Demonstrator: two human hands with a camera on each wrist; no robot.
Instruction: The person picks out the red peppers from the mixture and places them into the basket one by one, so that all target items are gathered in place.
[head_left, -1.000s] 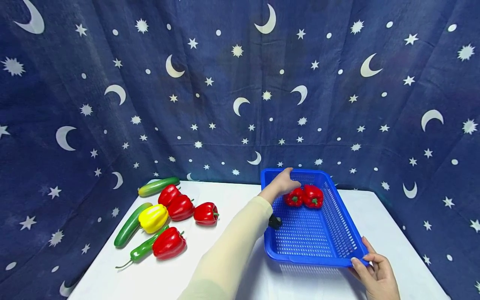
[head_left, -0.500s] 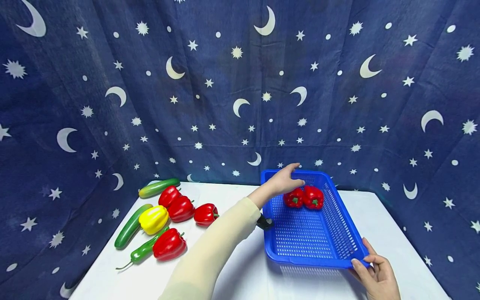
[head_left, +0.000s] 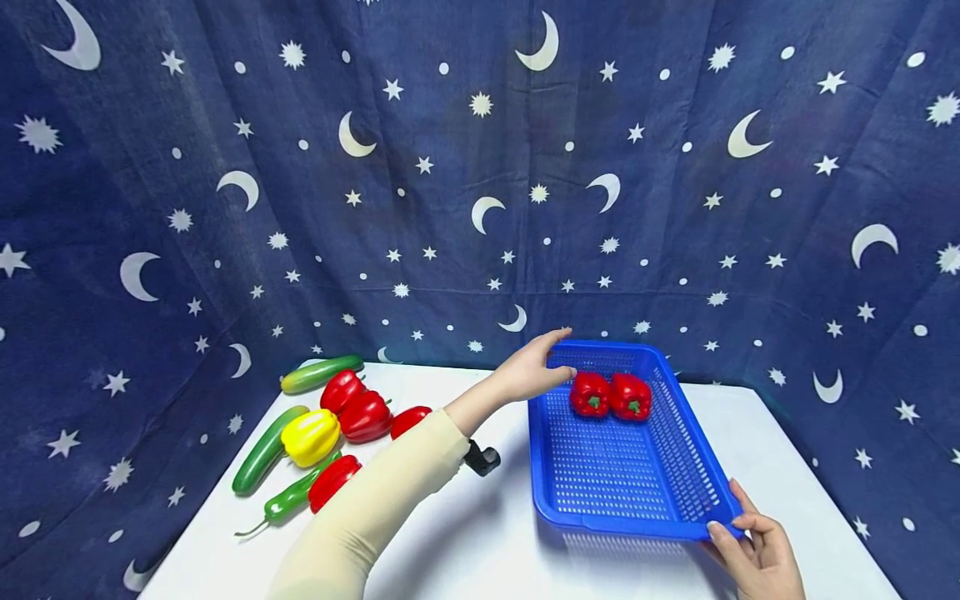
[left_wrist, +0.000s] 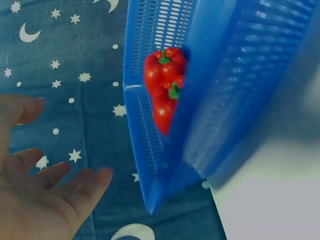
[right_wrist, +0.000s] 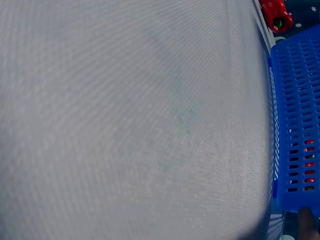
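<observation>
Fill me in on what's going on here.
A person's right hand grips the near right corner of a rectangular blue plastic basket. Their empty left hand hovers near the basket's far left corner. Two glossy red bell peppers lie inside, toward the far end. Four other red bell peppers, a yellow bell pepper, a long green pepper and two green cucumbers lie left of it on the white table.
</observation>
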